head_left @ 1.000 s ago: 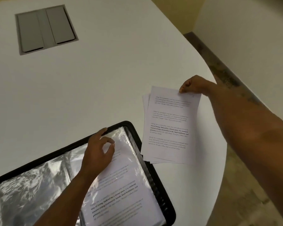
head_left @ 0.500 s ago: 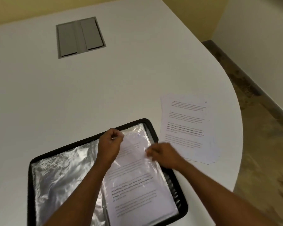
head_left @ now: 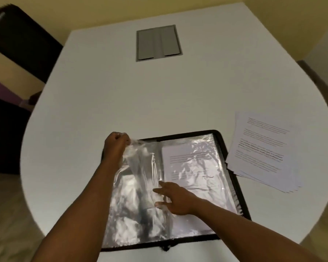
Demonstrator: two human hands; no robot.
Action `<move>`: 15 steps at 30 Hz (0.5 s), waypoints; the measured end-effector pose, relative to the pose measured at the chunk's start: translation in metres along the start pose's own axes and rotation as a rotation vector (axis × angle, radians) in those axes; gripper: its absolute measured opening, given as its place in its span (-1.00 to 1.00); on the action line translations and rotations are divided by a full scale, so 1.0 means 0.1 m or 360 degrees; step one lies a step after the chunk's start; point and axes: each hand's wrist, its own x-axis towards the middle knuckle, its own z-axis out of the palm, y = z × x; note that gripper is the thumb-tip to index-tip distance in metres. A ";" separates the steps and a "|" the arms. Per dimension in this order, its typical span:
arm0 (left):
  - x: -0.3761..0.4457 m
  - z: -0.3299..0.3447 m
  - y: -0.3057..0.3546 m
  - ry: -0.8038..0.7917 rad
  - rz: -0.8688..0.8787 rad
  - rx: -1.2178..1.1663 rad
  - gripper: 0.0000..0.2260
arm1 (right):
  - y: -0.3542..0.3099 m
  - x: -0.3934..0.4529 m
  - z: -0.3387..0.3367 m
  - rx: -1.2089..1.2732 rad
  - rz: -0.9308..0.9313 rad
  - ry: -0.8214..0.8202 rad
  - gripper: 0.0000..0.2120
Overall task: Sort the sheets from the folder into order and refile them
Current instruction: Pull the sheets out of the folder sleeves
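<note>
A black zip folder [head_left: 240, 188] lies open in front of me on the white table [head_left: 140, 99]. My left hand [head_left: 116, 143] pinches the top corner of a clear plastic sleeve [head_left: 143, 165] and lifts it over the spine. My right hand [head_left: 173, 198] lies flat with straight fingers near the spine, touching the sleeve's lower part. The right-hand page holds a printed sheet [head_left: 193, 167] inside a sleeve. A stack of loose printed sheets [head_left: 263, 150] lies on the table just right of the folder, fanned slightly.
A grey cable hatch [head_left: 158, 43] is set into the table farther back. A dark chair [head_left: 17, 36] stands at the far left. The table's curved edge runs close beyond the loose sheets on the right, with floor below.
My right hand left the loose stack and came to the folder's spine. My left hand turned a sleeve from the right page toward the left. The view swung left.
</note>
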 end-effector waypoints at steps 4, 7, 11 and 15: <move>0.19 -0.51 -0.08 0.0253 -0.0092 0.0102 -0.62 | -0.19 0.21 0.15 -0.0486 -0.0094 -0.0110 -0.04; 0.13 -0.59 -0.06 0.0549 0.0055 0.0411 -0.65 | -0.26 0.30 0.25 -0.0684 -0.0125 -0.0119 0.02; -0.12 -0.28 -0.17 0.0363 0.0666 0.0695 -0.70 | -0.23 0.38 0.37 -0.0862 -0.0221 -0.0063 -0.26; -0.12 0.30 -0.59 -0.0225 0.0806 0.0943 -0.67 | -0.03 0.53 0.22 -0.0496 -0.0294 0.0149 -0.57</move>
